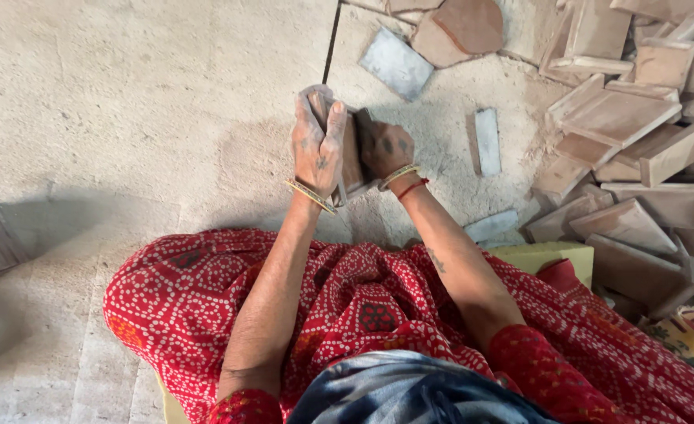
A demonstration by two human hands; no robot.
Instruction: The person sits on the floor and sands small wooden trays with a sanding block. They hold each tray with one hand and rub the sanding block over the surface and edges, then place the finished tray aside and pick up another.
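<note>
I take the pile of clay tiles (637,141) as landmark. Left of it I see bare sandy ground (143,102), open for a hand to pass. Just beside the pile, loose grey slabs (488,141) lie scattered. Below it, a yellow cushion (547,255) and red skirt (347,306) block the near side.

A floor-level stone or tile workshop: dusty sandy floor (127,102), heaped reddish-brown slabs (637,118) on the right, scattered grey offcuts (396,63), work done seated on the ground.
</note>
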